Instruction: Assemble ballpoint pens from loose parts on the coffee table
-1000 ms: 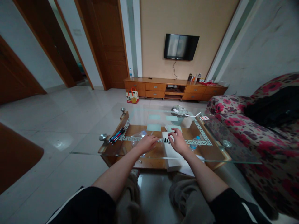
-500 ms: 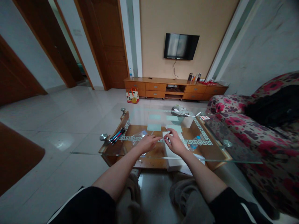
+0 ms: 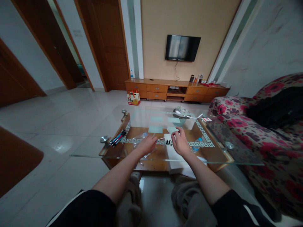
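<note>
Two bare hands are seen over a glass surface (image 3: 213, 157) in a tiled living room. The left hand (image 3: 147, 144) is held low over a clear plastic bag (image 3: 139, 140), its grip pinched on a thin white stick (image 3: 161, 138) that points right; what the stick is cannot be told. The right hand (image 3: 180, 142) is raised just to the right, thumb and forefinger drawn together near the far end of a white sheet (image 3: 174, 154); whether anything is gripped there cannot be told. Small black pieces (image 3: 168, 142) are seen lying on the sheet, between the two hands. A bundle of pens (image 3: 117, 137) is laid at the left end of the surface, well apart from the hands. A plastic bottle (image 3: 197, 144) is seen lying right of the right hand. A bin (image 3: 180, 116) filled with paper is seen at the far side. A floral sofa (image 3: 260, 132) is set to the right, and a wall-mounted TV (image 3: 182, 48) is hung above a wooden cabinet (image 3: 176, 90) on the far wall.
</note>
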The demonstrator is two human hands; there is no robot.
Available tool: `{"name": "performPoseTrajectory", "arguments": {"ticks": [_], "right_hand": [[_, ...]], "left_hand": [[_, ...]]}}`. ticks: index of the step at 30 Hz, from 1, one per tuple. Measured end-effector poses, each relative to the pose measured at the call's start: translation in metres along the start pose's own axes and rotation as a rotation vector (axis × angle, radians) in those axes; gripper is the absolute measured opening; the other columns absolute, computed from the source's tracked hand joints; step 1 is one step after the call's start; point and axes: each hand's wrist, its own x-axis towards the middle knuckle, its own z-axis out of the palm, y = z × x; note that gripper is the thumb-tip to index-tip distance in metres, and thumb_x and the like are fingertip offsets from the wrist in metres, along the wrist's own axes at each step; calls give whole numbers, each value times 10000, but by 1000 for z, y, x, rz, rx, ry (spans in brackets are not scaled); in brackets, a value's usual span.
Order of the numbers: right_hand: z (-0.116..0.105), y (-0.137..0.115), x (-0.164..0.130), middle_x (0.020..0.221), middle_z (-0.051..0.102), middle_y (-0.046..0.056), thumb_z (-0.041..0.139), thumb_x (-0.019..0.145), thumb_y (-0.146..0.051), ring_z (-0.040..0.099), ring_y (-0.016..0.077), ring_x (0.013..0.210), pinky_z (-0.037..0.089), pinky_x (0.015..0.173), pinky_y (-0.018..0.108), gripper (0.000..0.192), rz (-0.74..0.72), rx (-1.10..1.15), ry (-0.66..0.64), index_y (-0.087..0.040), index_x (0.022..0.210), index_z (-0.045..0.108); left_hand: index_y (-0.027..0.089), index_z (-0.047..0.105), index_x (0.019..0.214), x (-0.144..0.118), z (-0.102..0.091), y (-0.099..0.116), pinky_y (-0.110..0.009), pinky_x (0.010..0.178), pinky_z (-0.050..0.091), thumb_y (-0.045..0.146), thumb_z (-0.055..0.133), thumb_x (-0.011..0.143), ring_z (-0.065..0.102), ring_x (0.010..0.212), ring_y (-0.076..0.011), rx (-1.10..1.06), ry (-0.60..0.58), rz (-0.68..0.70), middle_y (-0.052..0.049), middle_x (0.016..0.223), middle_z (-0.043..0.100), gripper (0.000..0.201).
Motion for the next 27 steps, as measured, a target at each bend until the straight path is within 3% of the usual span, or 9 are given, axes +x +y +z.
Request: {"name": "performPoseTrajectory", "arguments": {"ticks": [4, 9, 13, 18, 21, 24, 27], "right_hand": [[-3, -4, 1, 1388, 395, 180, 415, 985, -293, 465, 301, 1241, 404, 1065, 501, 206, 20, -19, 54, -182, 1044, 578], [-4, -7, 1, 1397, 383, 181, 408, 992, -299, 478, 296, 1228, 421, 1057, 493, 210, -2, -20, 29, -182, 1049, 573], [-5, -7, 1, 1400, 377, 179, 412, 991, -296, 476, 291, 1234, 421, 1058, 484, 203, -7, -9, 28, -184, 1050, 570], [0, -6, 1, 1398, 374, 174, 431, 985, -317, 476, 286, 1241, 426, 1046, 476, 197, 1, 79, 35, -186, 1022, 573], [10, -5, -1, 1305, 450, 166, 436, 980, -370, 499, 276, 1210, 510, 912, 425, 224, 82, 245, 66, -192, 993, 571], [21, -5, -2, 1118, 564, 137, 427, 978, -431, 588, 232, 989, 538, 720, 338, 278, 204, 429, 67, -190, 985, 564], [27, -6, -2, 976, 628, 94, 425, 976, -468, 606, 195, 820, 520, 683, 309, 315, 301, 528, 65, -185, 1005, 559]], "left_hand": [[191, 613, 999, 0, 2, -1, -316, 830, 492, 167, 457, 960, 617, 899, -193, -72, 41, 7, -73, 983, 653, 163], [203, 625, 1058, 1, 8, -3, -312, 937, 492, 119, 472, 938, 596, 1067, -177, -206, 119, 73, -77, 1266, 584, 213], [208, 642, 1039, -1, 9, -4, -311, 949, 487, 123, 508, 917, 588, 1076, -175, -227, 120, 51, -67, 1357, 527, 199], [202, 626, 1036, 0, 7, -3, -267, 890, 484, 133, 486, 931, 593, 977, -146, -193, 80, 68, -46, 1206, 588, 188], [192, 624, 1009, 2, 5, 1, -262, 843, 477, 135, 485, 933, 588, 907, -146, -98, 56, 87, -47, 1114, 609, 168], [187, 633, 969, 3, 1, 7, -278, 805, 466, 142, 487, 934, 581, 855, -155, -10, 46, 116, -62, 1048, 615, 157], [190, 641, 956, 4, -4, 13, -285, 785, 457, 146, 466, 948, 576, 828, -155, 23, 44, 136, -69, 1028, 616, 180]]}}
